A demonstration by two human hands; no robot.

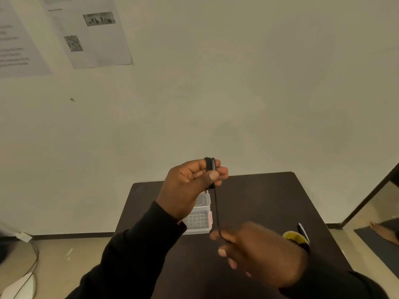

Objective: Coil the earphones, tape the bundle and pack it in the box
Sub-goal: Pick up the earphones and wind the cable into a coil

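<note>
My left hand (190,184) is raised above the table with the black earphone cord (209,165) coiled in several loops around its fingers, the thumb pressed on the loops. One strand of the cord hangs straight down to my right hand (259,251), which is blurred and pinches the cord's loose end. A clear plastic box (199,221) lies on the dark table (269,197), partly hidden behind my left wrist. A yellow tape roll (294,237) sits at the right, partly behind my right hand.
A dark slim pen-like object (303,230) lies beside the tape roll. Printed sheets (90,33) hang on the wall at upper left. Cables (32,262) trail on the floor at left. A mat and a person's foot (384,230) are at far right.
</note>
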